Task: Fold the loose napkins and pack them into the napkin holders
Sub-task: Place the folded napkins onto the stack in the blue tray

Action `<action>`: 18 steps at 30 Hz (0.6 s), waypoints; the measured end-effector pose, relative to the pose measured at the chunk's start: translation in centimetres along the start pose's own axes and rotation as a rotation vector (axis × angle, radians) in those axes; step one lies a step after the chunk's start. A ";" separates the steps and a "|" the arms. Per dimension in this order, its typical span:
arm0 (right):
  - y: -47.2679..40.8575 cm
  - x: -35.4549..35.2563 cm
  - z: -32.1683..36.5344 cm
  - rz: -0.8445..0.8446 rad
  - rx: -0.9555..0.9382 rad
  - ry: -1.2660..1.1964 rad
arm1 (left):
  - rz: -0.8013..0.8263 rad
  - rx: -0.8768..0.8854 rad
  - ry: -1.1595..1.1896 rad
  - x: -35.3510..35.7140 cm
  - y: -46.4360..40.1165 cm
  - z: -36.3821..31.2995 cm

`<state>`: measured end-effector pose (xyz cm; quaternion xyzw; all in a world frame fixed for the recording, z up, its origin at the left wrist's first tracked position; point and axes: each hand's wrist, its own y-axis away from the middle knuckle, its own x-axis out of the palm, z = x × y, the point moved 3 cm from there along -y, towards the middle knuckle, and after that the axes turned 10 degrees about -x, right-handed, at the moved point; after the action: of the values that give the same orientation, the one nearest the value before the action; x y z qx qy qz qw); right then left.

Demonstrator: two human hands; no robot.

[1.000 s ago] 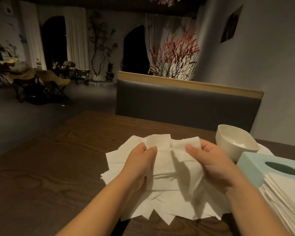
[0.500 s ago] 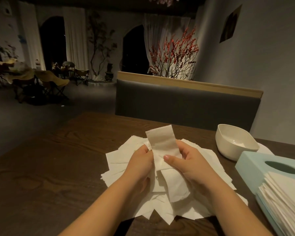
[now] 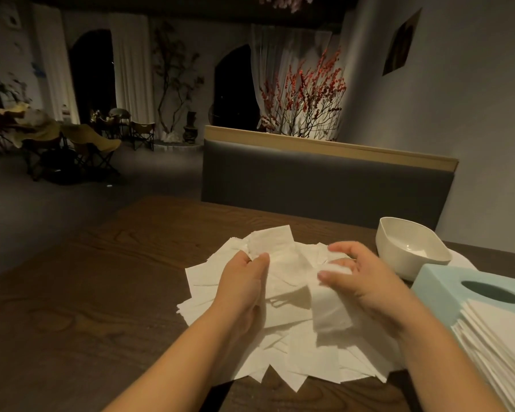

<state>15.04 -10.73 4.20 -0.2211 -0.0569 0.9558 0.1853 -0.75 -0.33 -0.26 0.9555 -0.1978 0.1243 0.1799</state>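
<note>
Two hands over one fanned heap of loose napkins (image 3: pixel 295 361), thin crinkled white squares near the table's (image 3: pixel 72 292) front edge. Left hand (image 3: pixel 244 281) pinching one napkin (image 3: pixel 275 248); right hand (image 3: pixel 366 281) gripping a folded piece. Toward the right edge: one glossy white rounded-square bowl (image 3: pixel 411 248), one pale-blue holder (image 3: pixel 470 292), one napkin stack (image 3: pixel 500 346). No readable writing.

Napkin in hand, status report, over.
Left hand pinching napkin, right hand gripping its other end. Mid-fold above loose pile. Blue holder open at right, nothing blocking.
</note>
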 end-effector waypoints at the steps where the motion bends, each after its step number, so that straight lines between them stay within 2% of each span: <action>1: -0.1 -0.4 0.1 -0.060 -0.035 -0.063 | 0.005 0.016 -0.010 0.0 -0.1 0.1; 4: -0.4 0.1 1.3 -0.113 -0.137 -0.331 | 0.008 0.044 -0.072 0.3 0.0 0.6; 5: -0.7 0.8 1.6 -0.104 -0.154 -0.320 | 0.029 0.042 -0.071 0.5 0.0 0.6; 9: -1.6 4.2 1.6 -0.112 -0.174 -0.015 | 0.166 0.033 -0.077 1.3 0.6 0.3; 14: -2.0 4.3 1.5 -0.184 -0.208 0.054 | 0.190 0.016 -0.006 1.2 0.5 0.3; 18: -1.7 4.7 1.8 -0.290 -0.201 0.221 | 0.180 0.016 -0.031 1.2 0.7 0.3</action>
<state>10.88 -7.45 4.27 -0.3314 -0.1627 0.8785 0.3031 0.11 -1.43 0.07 0.9371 -0.2845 0.1267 0.1575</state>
